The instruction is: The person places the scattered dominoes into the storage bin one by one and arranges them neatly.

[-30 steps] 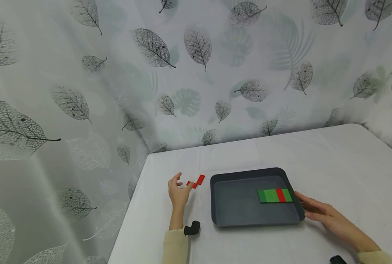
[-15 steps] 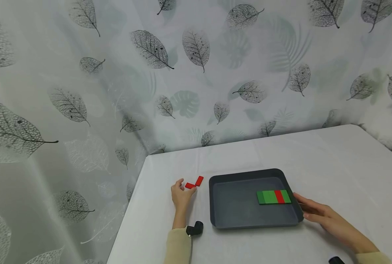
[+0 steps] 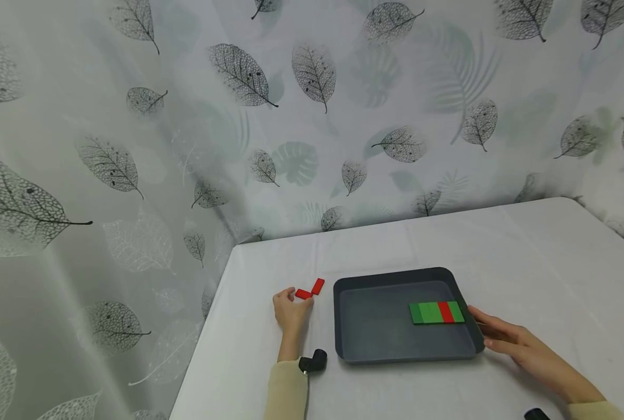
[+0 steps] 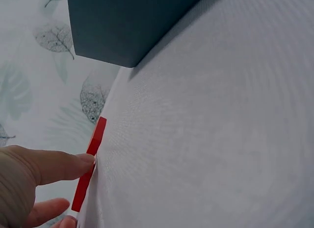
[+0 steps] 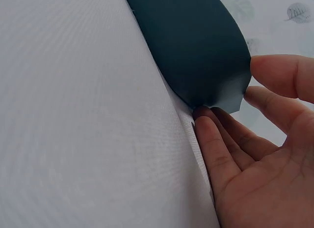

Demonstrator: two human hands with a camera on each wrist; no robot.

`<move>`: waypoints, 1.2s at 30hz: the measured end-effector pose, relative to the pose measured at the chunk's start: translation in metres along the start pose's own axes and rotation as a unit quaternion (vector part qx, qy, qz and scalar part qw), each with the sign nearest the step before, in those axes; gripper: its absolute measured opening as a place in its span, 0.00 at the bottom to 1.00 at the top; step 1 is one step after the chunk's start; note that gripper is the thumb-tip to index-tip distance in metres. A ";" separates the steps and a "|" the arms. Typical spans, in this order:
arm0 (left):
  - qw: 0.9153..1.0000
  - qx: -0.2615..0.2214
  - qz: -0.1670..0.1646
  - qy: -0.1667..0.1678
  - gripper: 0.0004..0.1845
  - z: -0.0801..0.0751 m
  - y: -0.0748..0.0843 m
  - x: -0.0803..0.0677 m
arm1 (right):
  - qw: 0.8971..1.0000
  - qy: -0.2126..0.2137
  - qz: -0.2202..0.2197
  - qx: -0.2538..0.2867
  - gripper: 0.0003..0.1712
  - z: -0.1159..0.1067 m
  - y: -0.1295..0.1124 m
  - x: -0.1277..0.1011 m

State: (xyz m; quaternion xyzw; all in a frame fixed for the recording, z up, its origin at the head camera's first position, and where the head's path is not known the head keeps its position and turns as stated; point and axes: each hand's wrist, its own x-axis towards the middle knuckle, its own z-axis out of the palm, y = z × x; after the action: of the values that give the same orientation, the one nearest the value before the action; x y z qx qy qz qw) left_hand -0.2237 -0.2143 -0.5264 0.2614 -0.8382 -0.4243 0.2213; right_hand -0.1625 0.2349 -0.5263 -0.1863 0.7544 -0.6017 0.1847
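My left hand (image 3: 291, 308) lies on the white table left of the dark grey tray (image 3: 396, 273). Its fingers are curled in, and a fingertip (image 4: 84, 160) and thumb pinch the near red block (image 3: 304, 294), which lies flat. A second red block (image 3: 318, 286) lies just beyond it, also flat (image 4: 99, 131). Inside the tray, near its right wall, a flat row of green blocks with one red block (image 3: 437, 312) lies. My right hand (image 3: 503, 337) rests at the tray's right rim, its straight fingers (image 5: 216, 139) against the tray corner (image 5: 196, 46) and the thumb hovering above.
The white-clothed table (image 3: 527, 262) ends at a leaf-patterned curtain (image 3: 312, 116) at the back and on the left. A black wrist camera (image 3: 313, 361) sits by my left cuff. The tray's left half holds nothing.
My left hand's spread fingers have curled down onto the near red block. The right hand and the tray have stayed in place.
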 end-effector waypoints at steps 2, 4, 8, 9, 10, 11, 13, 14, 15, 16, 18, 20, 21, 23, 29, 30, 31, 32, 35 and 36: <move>1.000 -0.001 -0.001 0.003 0.23 0.000 0.001 0.000 | 1.000 -0.001 -0.001 0.000 0.36 0.000 -0.001 0.000; 1.000 -0.002 -0.002 0.006 0.22 0.000 0.002 0.000 | 1.000 0.001 0.001 -0.002 0.36 0.000 -0.001 0.000; 1.000 -0.001 0.001 0.012 0.19 0.000 0.002 0.002 | 1.000 0.004 0.008 -0.001 0.36 -0.001 -0.003 0.000; 1.000 -0.003 0.002 0.012 0.19 -0.001 0.002 0.002 | 1.000 0.005 0.011 -0.001 0.36 -0.001 -0.004 0.001; 1.000 -0.004 0.002 0.013 0.19 -0.001 0.002 0.002 | 1.000 0.005 0.013 0.000 0.36 -0.001 -0.004 0.001; 1.000 -0.006 0.001 0.014 0.19 -0.001 0.002 0.002 | 1.000 0.005 0.014 0.000 0.36 -0.001 -0.004 0.001; 1.000 -0.012 -0.002 0.017 0.18 -0.002 0.002 0.001 | 1.000 0.006 0.014 -0.004 0.36 0.000 -0.005 0.001; 1.000 -0.017 -0.004 0.019 0.19 -0.003 0.002 0.001 | 1.000 0.006 0.015 -0.004 0.36 0.001 -0.005 0.001; 0.999 -0.024 -0.009 0.022 0.19 -0.003 0.001 0.001 | 1.000 0.007 0.015 -0.006 0.36 0.001 -0.005 0.001; 0.999 -0.031 -0.011 0.027 0.19 -0.004 0.001 0.001 | 1.000 0.007 0.014 -0.006 0.36 0.001 -0.005 0.001; 0.998 -0.049 -0.020 0.036 0.19 -0.005 0.000 0.001 | 1.000 0.009 0.017 -0.006 0.36 0.001 -0.005 0.001; 0.996 -0.074 -0.026 0.043 0.19 -0.006 0.001 0.002 | 1.000 0.009 0.020 -0.004 0.37 0.001 -0.005 0.001; 0.995 -0.088 -0.030 0.046 0.19 -0.007 0.001 0.002 | 1.000 0.010 0.022 -0.004 0.37 0.001 -0.005 0.001; 0.992 -0.116 -0.030 0.047 0.20 -0.009 0.002 0.002 | 1.000 0.010 0.026 -0.003 0.37 0.001 -0.004 0.001; 0.985 -0.170 -0.004 0.040 0.22 -0.017 0.014 0.000 | 0.999 0.016 0.023 -0.015 0.37 0.002 -0.004 0.001; 0.984 -0.174 0.003 0.036 0.22 -0.018 0.017 0.000 | 0.999 0.017 0.021 -0.018 0.37 0.001 -0.004 0.001; 0.983 -0.180 0.009 0.031 0.22 -0.020 0.021 -0.001 | 0.999 0.017 0.019 -0.021 0.37 0.001 -0.004 0.000; 0.982 -0.187 0.016 0.024 0.23 -0.021 0.025 -0.003 | 1.000 0.016 0.019 -0.019 0.37 0.001 -0.004 0.000; 0.979 -0.203 0.030 -0.001 0.23 -0.025 0.039 -0.008 | 1.000 0.015 0.017 -0.018 0.37 0.001 -0.004 -0.001; 0.977 -0.210 0.040 -0.010 0.23 -0.026 0.044 -0.011 | 1.000 0.014 0.016 -0.017 0.37 0.001 -0.004 -0.001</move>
State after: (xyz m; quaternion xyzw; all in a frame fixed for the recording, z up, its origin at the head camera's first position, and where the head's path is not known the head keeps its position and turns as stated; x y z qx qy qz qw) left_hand -0.2113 -0.2005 -0.4778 0.1714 -0.7420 -0.5845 0.2799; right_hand -0.1611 0.2335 -0.5224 -0.1683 0.7701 -0.5882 0.1804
